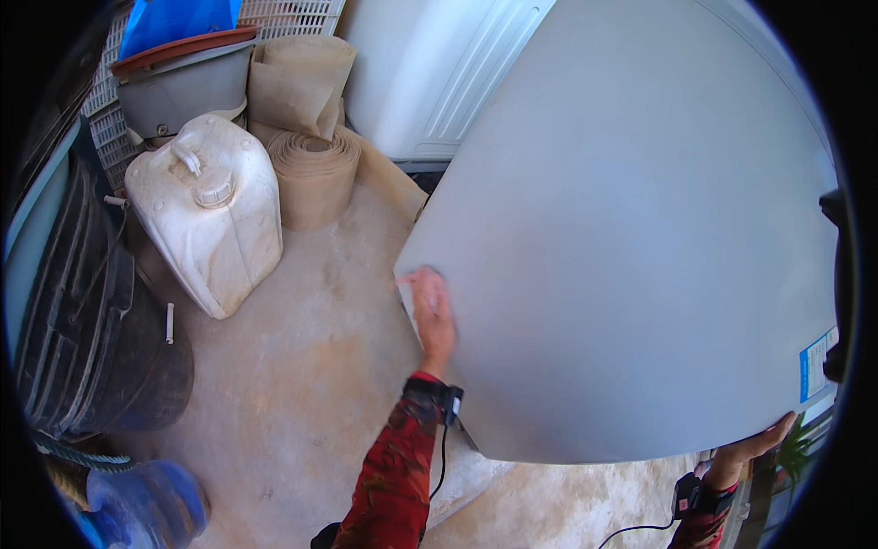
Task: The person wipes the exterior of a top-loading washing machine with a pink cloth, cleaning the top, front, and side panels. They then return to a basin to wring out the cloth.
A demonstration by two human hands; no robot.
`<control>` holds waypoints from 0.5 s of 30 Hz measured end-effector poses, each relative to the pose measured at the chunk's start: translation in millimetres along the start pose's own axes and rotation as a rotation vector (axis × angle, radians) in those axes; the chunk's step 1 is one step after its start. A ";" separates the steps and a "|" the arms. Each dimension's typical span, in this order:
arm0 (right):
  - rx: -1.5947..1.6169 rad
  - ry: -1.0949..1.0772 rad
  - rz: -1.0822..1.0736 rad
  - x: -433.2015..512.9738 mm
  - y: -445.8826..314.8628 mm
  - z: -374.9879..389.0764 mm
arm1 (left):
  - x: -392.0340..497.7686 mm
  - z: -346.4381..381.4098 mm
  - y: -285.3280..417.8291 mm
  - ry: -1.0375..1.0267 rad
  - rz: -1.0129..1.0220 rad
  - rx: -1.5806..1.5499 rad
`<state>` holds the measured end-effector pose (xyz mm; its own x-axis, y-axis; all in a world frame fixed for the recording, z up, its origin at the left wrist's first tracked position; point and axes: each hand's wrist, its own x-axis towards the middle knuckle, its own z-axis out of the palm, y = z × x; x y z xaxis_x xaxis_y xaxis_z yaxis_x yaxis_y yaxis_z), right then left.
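A large grey appliance with a smooth flat side fills the right half of the view, its near edge standing over the floor. My left hand is at its left corner, blurred, with the palm side against the surface and the fingertips by the edge. Around the lower right edge is my right hand, its fingers along the rim and partly hidden by the appliance. A blue and white label bearing writing is stuck on the side above the right hand. Both wrists wear black straps with cables.
On the left stand a white plastic jerrycan, rolls of brown sheet material, a black bucket and a blue water bottle. Behind are a grey tub and a white ribbed appliance. The floor is concrete.
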<state>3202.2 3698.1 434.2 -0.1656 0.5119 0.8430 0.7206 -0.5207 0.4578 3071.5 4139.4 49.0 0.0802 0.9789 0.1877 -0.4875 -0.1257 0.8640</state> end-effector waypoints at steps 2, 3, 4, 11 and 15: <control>-0.075 0.025 0.016 -2.4 -0.8 1.0 | 31.9 -11.6 -22.0 0.173 -0.007 0.260; -0.045 0.017 0.014 -2.8 -1.4 1.1 | 43.4 -13.0 -26.3 0.186 -0.050 0.208; -0.039 0.029 0.044 -3.6 -3.5 1.6 | 55.4 -12.1 -25.9 0.185 -0.174 0.148; 0.486 0.058 0.502 12.2 -34.4 0.5 | 162.3 67.8 113.4 -0.061 0.114 0.076; 0.944 0.167 0.991 26.4 -55.7 4.9 | 209.6 149.5 259.7 -0.334 0.368 -0.056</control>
<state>3161.0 3744.0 429.5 0.6506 0.0798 0.7552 0.7515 0.0751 -0.6554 3091.7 4287.9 382.6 0.1638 0.7650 0.6229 -0.5813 -0.4353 0.6874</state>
